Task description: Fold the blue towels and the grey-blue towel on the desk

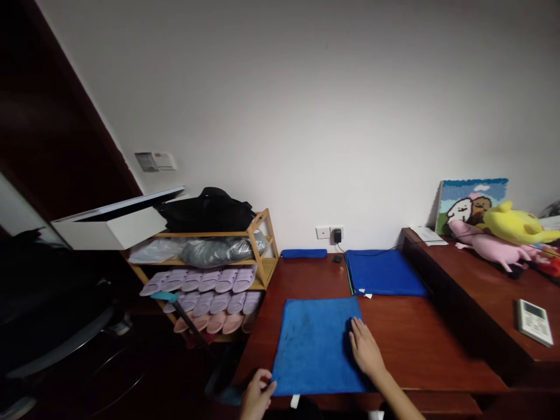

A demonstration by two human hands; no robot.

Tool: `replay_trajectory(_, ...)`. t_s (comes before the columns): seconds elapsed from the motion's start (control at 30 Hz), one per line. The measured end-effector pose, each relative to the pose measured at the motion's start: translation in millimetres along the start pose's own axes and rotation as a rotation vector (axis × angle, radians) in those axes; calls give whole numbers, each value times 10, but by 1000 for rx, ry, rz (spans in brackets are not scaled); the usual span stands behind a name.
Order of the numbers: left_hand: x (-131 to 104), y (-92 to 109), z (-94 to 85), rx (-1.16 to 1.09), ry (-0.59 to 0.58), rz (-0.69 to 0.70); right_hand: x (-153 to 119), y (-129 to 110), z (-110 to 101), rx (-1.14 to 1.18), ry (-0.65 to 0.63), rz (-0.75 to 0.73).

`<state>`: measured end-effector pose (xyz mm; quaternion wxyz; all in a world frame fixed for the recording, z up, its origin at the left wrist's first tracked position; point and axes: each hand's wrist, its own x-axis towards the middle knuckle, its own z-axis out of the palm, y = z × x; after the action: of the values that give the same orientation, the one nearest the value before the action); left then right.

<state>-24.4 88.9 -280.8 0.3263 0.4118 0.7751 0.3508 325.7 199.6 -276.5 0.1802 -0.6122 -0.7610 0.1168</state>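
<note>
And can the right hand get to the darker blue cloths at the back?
Probably yes: the right hand rests on the lighter blue cloth, the darker blue cloths lie a bit beyond, and nothing seems to block the way.

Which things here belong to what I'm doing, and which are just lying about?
In the job:
spread blue cloth, left hand at its near corner, right hand on it
probably the folded blue cloth and long blue bundle

Just lying about:
yellow plush, pink plush, dog picture, white keypad device, black bag, slippers
</note>
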Motion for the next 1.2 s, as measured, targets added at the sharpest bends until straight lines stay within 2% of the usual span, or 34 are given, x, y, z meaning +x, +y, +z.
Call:
replay_trajectory(0.13, -23, -103, -17, -105, -47, 77, 667, -7, -119, -38, -58, 5)
replay_trajectory(0.23, 1, -129, -159, -27, -76, 142, 886, 85, 0, -50, -85, 35)
replay_trajectory(0.3, 50, -31, -278, 143, -44, 216, 918, 164, 123, -41, -92, 47)
replay_trajectory(0.37, 126, 202, -325, 313, 7, 298, 913, 228, 228, -37, -82, 40)
replay_trajectory(0.4, 171, 368, -292, 370, 31, 335, 908, 248, 263, -40, -78, 35)
replay_trajectory(0.43, 220, 556, -210, 403, 49, 380, 905, 260, 286, -46, -78, 36)
replay_trajectory(0.5, 319, 958, 103, 422, 30, 503, 908, 266, 300, -55, -76, 41)
replay_trajectory(0.6, 463, 1446, 813, 475, -60, 689, 923, 264, 291, -50, -75, 45)
replay_trajectory(0.67, 574, 1599, 1260, 525, -101, 806, 929, 274, 298, -45, -77, 44)
replay_trajectory(0.7, 643, 1617, 1426, 548, -118, 842, 930, 283, 309, -42, -74, 43)
replay_trajectory(0.77, 817, 1554, 1593, 600, -151, 867, 931, 309, 348, -31, -59, 37)
replay_trajectory(0.83, 1027, 1402, 1534, 656, -146, 834, 933, 342, 402, -20, -39, 30)
replay_trajectory(0.97, 1419, 1068, 1042, 753, -51, 698, 940, 395, 495, -26, -13, 33)
replay_trajectory(1.07, 1577, 947, 760, 779, -43, 650, 949, 385, 495, -56, -25, 37)
replay_trajectory(1.13, 1613, 923, 709, 777, -42, 658, 960, 337, 457, -94, -50, 53)
replay_trajectory(1.2, 1620, 913, 729, 769, -27, 677, 978, 262, 406, -123, -60, 75)
